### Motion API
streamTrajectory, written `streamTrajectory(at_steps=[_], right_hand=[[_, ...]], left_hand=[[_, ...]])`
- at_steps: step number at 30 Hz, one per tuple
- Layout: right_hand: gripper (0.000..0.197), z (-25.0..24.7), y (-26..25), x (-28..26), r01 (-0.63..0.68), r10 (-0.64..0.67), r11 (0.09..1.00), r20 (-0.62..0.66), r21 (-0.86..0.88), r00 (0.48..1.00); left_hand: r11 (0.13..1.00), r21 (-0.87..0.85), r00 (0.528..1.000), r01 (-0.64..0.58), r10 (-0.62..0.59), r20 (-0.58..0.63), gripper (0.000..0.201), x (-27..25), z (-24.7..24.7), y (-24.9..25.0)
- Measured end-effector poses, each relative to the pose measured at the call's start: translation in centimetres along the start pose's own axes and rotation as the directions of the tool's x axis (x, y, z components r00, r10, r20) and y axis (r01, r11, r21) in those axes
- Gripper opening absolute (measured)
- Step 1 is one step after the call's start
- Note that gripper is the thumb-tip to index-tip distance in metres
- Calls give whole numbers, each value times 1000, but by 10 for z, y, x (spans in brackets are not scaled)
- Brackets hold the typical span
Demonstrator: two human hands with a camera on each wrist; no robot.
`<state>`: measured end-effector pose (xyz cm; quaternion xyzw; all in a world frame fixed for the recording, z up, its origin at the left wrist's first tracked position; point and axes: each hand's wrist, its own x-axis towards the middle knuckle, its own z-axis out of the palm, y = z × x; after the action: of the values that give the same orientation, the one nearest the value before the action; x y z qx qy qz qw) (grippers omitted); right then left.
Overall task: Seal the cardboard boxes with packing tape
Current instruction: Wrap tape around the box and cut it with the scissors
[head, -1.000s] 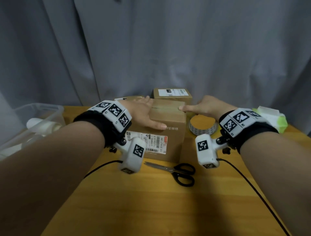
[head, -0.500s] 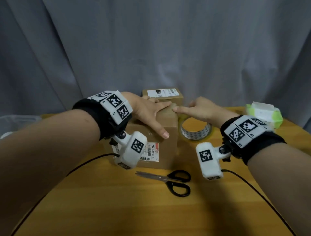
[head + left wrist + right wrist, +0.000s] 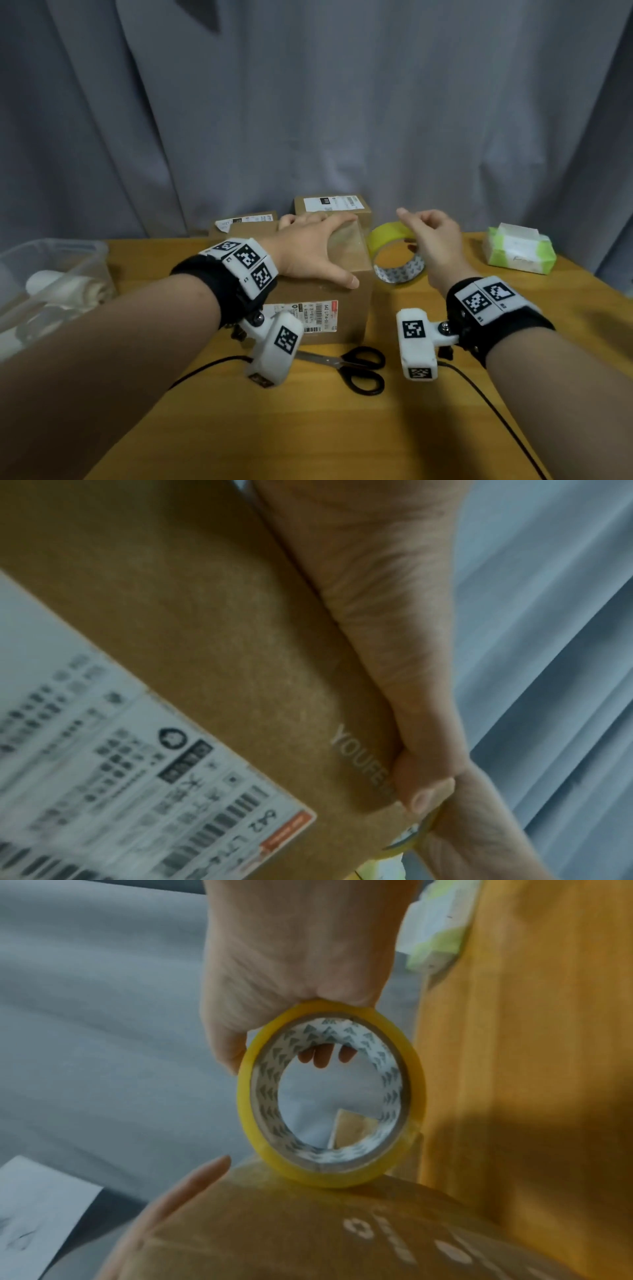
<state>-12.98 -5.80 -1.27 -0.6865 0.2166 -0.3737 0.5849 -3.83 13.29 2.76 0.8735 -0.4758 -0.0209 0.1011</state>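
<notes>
Cardboard box [image 3: 318,301] lies pinned under the flat left hand [image 3: 308,251] while the right hand [image 3: 431,240], at three o'clock, grips the tape roll [image 3: 397,260], probably needing a steady pull across the seam next.

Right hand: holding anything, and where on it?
The right hand grips the yellow packing tape roll at its upper rim: thumb on the outer band, fingertips through the core.

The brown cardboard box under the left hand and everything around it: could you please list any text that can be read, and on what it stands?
"YOUFE", running on under the thumb: pale print on the brown cardboard box.
"642 L714", then blurred: white shipping label on that box's front; its small print and barcodes are unreadable.
Pale marks on the box's side in the right wrist view: illegible.
Labels on the two rear boxes: too small.
Square black-and-white wrist markers: patterns, no words.
</notes>
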Motion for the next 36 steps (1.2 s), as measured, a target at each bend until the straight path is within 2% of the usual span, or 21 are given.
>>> streamTrajectory(at_steps=[2, 5, 8, 10, 12, 14, 15, 18, 20, 22, 24, 27, 31, 34, 36], right_hand=[[29, 1, -24, 7, 101, -101, 995, -27, 0, 994], [27, 13, -55, 15, 247, -246, 969, -13, 17, 969], [24, 30, -79, 21, 287, -288, 958, 13, 10, 958], [23, 46, -95, 21, 308, -307, 951, 48, 5, 950], [32, 63, -109, 19, 333, -332, 943, 111, 8, 937], [45, 82, -118, 15, 353, -340, 935, 187, -37, 921], [49, 91, -121, 13, 363, -340, 929, 220, -75, 914], [57, 116, -126, 12, 391, -336, 908, 296, -151, 894], [57, 131, -128, 13, 407, -329, 892, 337, -195, 882], [57, 146, -128, 13, 434, -333, 867, 364, -243, 870], [57, 159, -128, 12, 468, -339, 838, 405, -282, 850], [55, 176, -126, 12, 488, -329, 813, 441, -319, 835], [46, 189, -119, 10, 474, -307, 825, 461, -307, 833], [40, 190, -123, 10, 443, -271, 837, 461, -321, 845], [34, 180, -128, 15, 459, -257, 796, 466, -394, 847]], left_hand=[[998, -55, 993, -3, -4, -119, 108, -3, -6, -5], [980, -197, 951, -26, -36, -307, 106, -8, -11, -10], [926, -372, 916, -65, -93, -390, 100, -16, -10, -21], [856, -503, 895, -122, -124, -428, 97, -21, -4, -36], [739, -642, 874, -205, -157, -459, 94, -26, 5, -47], [648, -730, 877, -220, -196, -439, 95, -27, 13, -58], [636, -746, 890, -199, -201, -410, 98, -27, 14, -66], [728, -678, 941, -103, -151, -304, 105, -33, 3, -92], [800, -598, 970, -58, -96, -222, 102, -38, -12, -104], [877, -479, 966, -52, -78, -248, 93, -38, -25, -105], [902, -426, 946, -70, -77, -316, 83, -34, -35, -98], [851, -525, 942, 23, -195, -275, 73, -30, -30, -100], [772, -612, 923, 175, -345, -170, 75, -37, -16, -106], [758, -618, 919, 210, -368, -140, 70, -38, -15, -101], [766, -605, 927, 215, -356, -122, 74, -39, -18, -99]])
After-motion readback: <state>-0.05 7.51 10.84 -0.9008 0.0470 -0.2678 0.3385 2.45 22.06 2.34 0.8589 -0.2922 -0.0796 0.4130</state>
